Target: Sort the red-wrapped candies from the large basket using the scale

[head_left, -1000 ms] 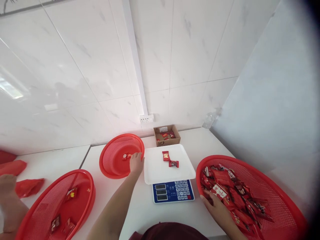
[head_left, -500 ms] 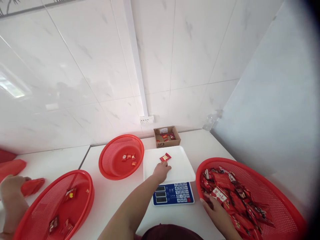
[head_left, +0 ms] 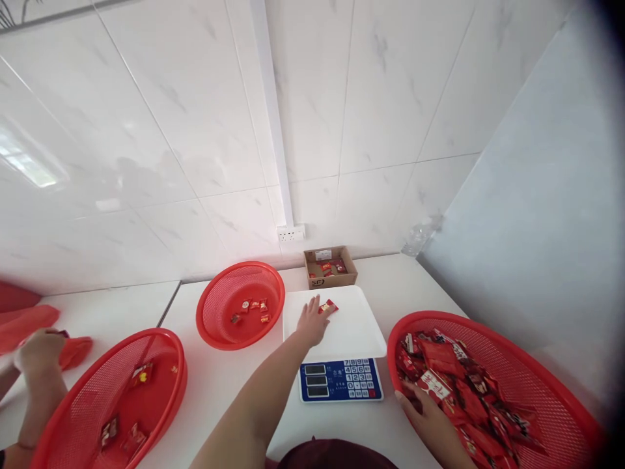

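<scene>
Above the tray (head_left: 349, 335), the left hand (head_left: 312, 322) reaches palm-down, fingers spread at a packet (head_left: 329, 303)

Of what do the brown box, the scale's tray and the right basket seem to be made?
Brown box: likely matte cardboard; thin walls, printed letters.
Scale's tray: smooth white, rounded corners; plastic or coated metal.
Right basket: apparently red plastic, slightly shiny, mesh sides.
</scene>
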`<state>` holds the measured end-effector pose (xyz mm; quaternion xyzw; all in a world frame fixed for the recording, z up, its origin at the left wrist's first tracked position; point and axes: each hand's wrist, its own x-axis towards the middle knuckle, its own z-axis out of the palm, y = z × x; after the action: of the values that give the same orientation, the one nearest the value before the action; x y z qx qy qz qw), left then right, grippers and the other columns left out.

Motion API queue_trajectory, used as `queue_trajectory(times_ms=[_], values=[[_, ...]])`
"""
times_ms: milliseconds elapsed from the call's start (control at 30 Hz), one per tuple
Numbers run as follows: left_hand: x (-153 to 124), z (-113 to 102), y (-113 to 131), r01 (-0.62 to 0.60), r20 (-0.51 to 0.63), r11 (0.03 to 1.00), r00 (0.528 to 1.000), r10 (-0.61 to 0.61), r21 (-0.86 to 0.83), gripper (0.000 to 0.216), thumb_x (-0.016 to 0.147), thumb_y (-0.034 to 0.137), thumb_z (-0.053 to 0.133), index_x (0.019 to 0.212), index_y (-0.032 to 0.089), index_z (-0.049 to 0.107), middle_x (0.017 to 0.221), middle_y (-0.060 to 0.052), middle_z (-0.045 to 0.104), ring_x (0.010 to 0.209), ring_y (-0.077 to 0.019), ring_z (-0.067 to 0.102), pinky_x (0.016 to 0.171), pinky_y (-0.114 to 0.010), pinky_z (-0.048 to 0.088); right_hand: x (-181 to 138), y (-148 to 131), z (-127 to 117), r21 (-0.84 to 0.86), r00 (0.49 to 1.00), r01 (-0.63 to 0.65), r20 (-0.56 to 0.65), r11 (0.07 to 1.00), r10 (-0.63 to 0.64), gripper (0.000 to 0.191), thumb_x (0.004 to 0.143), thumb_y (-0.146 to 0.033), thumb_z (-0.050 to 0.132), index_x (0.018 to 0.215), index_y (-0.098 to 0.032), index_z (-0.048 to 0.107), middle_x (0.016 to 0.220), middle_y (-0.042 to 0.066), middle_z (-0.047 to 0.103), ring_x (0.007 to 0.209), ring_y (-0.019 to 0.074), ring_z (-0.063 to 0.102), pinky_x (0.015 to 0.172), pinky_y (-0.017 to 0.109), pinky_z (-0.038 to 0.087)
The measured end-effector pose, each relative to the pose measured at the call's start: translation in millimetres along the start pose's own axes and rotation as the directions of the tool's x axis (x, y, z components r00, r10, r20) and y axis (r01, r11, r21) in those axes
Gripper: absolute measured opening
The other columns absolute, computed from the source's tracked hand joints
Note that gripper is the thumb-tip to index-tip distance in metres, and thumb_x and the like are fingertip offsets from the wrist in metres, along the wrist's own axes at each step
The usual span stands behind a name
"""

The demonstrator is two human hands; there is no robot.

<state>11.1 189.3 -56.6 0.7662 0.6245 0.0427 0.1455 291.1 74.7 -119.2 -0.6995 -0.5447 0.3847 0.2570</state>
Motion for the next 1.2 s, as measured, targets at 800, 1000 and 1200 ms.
queue_trajectory(times_ms=[800, 1000, 1200], values=[[-112, -24, -114, 0.353, -0.036, 0.933, 0.935, -0.352, 0.061, 0.047, 0.089, 0.021, 0.029, 0.136, 0.023, 0.034, 0.11, -0.01, 0.061, 0.096, -0.0239, 0.058, 0.082, -0.036, 0.042, -4, -4, 0, -0.049, 0.997, 0.074, 0.024, 0.996, -0.073, 0.047, 0.069, -0.052, 0.045, 0.096, -0.016, 0.06, 0.101, 0.014, 0.067, 0.094, 0.0258, 0.062, 0.087, 0.038, 0.047], [-135, -26, -155, 0.434, -0.216, 0.892, 0.89, -0.402, 0.124, 0.045, 0.083, 0.014, 0.032, 0.125, 0.014, 0.048, 0.102, -0.013, 0.063, 0.097, -0.0261, 0.057, 0.09, -0.042, 0.039, -6, -9, -20, -0.306, 0.983, 0.158, -0.043, 0.939, -0.179, 0.044, 0.082, -0.041, 0.037, 0.11, -0.014, 0.058, 0.117, 0.015, 0.058, 0.112, 0.0238, 0.051, 0.099, 0.038, 0.036], [-129, -3, -118, 0.244, -0.475, 0.961, 0.835, -0.277, -0.13, 0.041, 0.082, 0.032, 0.038, 0.116, 0.014, 0.053, 0.112, -0.015, 0.058, 0.11, -0.0292, 0.05, 0.092, -0.045, 0.041, 6, 6, -32, -0.569, 0.994, -0.093, -0.102, 0.817, 0.042, 0.066, 0.071, -0.037, 0.057, 0.133, -0.026, 0.037, 0.149, 0.011, 0.017, 0.136, 0.0333, 0.008, 0.095, 0.063, 0.027]])
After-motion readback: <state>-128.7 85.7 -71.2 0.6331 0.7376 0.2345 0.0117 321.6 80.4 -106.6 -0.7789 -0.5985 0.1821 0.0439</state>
